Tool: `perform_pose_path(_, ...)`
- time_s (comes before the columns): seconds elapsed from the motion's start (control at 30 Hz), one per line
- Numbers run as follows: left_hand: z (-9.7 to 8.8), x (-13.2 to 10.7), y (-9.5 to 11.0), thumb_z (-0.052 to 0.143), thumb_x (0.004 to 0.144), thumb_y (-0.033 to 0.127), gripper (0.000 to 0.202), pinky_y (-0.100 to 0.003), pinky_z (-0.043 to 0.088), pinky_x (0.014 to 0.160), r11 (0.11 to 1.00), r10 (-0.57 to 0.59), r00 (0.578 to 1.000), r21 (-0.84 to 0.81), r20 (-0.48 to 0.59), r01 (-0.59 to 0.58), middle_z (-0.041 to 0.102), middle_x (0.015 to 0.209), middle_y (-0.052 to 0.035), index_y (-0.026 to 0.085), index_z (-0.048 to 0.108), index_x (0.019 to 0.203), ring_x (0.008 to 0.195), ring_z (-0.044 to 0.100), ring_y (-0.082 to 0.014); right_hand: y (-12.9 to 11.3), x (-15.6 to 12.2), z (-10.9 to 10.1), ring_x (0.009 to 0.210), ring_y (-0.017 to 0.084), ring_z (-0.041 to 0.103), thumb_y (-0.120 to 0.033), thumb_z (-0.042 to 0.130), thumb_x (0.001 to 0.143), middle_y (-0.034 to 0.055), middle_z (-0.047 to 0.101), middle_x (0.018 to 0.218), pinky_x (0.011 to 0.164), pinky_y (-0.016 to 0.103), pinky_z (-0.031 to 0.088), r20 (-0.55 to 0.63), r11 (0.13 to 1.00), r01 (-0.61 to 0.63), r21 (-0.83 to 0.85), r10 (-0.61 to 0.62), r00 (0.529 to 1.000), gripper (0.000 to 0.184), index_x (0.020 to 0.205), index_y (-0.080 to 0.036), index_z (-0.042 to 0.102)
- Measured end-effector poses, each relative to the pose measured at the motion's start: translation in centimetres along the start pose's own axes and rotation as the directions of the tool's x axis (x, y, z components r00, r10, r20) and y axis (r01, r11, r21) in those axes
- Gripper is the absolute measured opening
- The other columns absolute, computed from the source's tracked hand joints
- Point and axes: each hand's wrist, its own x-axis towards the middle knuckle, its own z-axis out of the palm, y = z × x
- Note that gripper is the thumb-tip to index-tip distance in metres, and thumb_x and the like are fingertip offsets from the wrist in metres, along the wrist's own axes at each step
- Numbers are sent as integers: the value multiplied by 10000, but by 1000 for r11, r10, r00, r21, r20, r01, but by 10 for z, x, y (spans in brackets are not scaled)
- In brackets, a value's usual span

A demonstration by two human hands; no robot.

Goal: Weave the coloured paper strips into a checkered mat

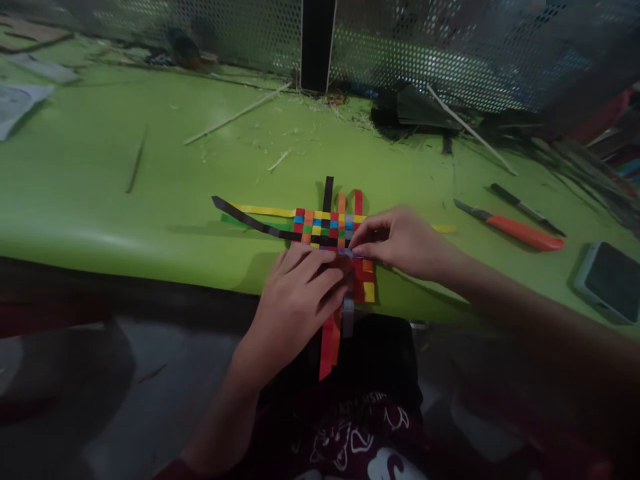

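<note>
A small checkered weave of coloured paper strips (320, 224) lies at the table's near edge, its loose ends sticking out on several sides. My left hand (303, 287) rests over its near side with bent fingers, gripping the weave there and hiding part of it. With thumb and forefinger together, my right hand (405, 243) pinches a greyish-purple strip at the weave's right side. A long black strip (245, 219) and a yellow strip (263, 211) reach out to the left. Red, orange and grey ends hang over the edge toward my lap.
On the right lie an orange-handled knife (525, 231), a dark knife (527, 209) and a phone (610, 283). Thin sticks (237, 115) and shavings lie toward the back. Behind the green table (125, 233) stands a perforated metal screen (240, 37).
</note>
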Motion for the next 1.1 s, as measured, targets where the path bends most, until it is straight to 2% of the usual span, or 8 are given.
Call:
perform_pose_path(0.17, -3, 1, 0, 605, 975, 125, 89, -425, 522, 908, 999, -3, 1000, -50, -7, 3, 674, 1073, -107, 130, 688, 1006, 990, 574, -240, 0, -11, 9, 632, 133, 559, -142, 665, 826, 11, 690, 710, 625, 289, 393, -106, 984, 59, -168, -78, 991, 73, 805, -173, 729)
perform_pose_path(0.37, -4, 2, -1, 635, 960, 116, 59, -414, 522, 886, 993, -7, 1000, -120, -15, 5, 683, 1035, -85, 131, 680, 994, 963, 579, -225, 5, -9, 12, 622, 125, 529, -126, 631, 831, 3, 666, 707, 615, 281, 362, -105, 988, 73, -133, -87, 991, 75, 815, -163, 694)
perform_pose_path(0.53, -5, 3, -3, 650, 949, 118, 33, -392, 518, 836, 993, -7, 1000, -118, 3, 7, 674, 991, -72, 145, 668, 954, 927, 559, -222, 1, -8, 20, 669, 151, 554, -85, 582, 840, 24, 673, 751, 656, 301, 372, -78, 942, 165, -293, -195, 978, 139, 841, -170, 692)
perform_pose_path(0.67, -12, 3, -9, 619, 961, 114, 88, -412, 525, 936, 987, -21, 999, -160, 46, 28, 651, 1131, -87, 164, 661, 1020, 1054, 593, -229, 0, -11, 16, 757, 178, 597, -64, 554, 868, 58, 689, 860, 708, 312, 420, -56, 906, 238, -351, -274, 960, 171, 850, -175, 683)
perform_pose_path(0.77, -18, 12, -14, 596, 958, 85, 157, -444, 523, 984, 994, -62, 995, -82, 73, 68, 623, 1206, -112, 152, 660, 1085, 1140, 590, -256, 5, -19, 7, 764, 178, 604, -86, 568, 881, 73, 670, 952, 710, 317, 464, -51, 892, 319, -319, -352, 935, 157, 913, -183, 687)
perform_pose_path(0.9, -20, 33, -22, 616, 952, 88, 163, -440, 533, 950, 996, -69, 983, 68, 171, 59, 643, 1091, -88, 141, 713, 1071, 1020, 623, -246, 23, -28, 1, 816, 198, 643, -173, 584, 921, 88, 687, 999, 746, 340, 510, -102, 870, 377, -318, -427, 899, 129, 952, -204, 706)
perform_pose_path(1.0, -21, 45, -32, 633, 969, 142, 151, -352, 550, 839, 998, -55, 966, 53, 252, 42, 628, 1057, -63, 168, 749, 1061, 907, 647, -196, 35, -28, 4, 895, 224, 681, -201, 564, 948, 79, 738, 960, 823, 369, 525, -136, 849, 412, -331, -475, 869, 169, 892, -231, 721)
perform_pose_path(1.1, -21, 47, -40, 594, 1000, 162, 166, -315, 538, 802, 999, 15, 961, 32, 276, -25, 625, 1046, -57, 166, 755, 1039, 892, 646, -176, 39, -26, 8, 891, 235, 693, -242, 585, 956, 77, 754, 964, 823, 389, 538, -158, 847, 413, -334, -483, 861, 153, 949, -242, 738)
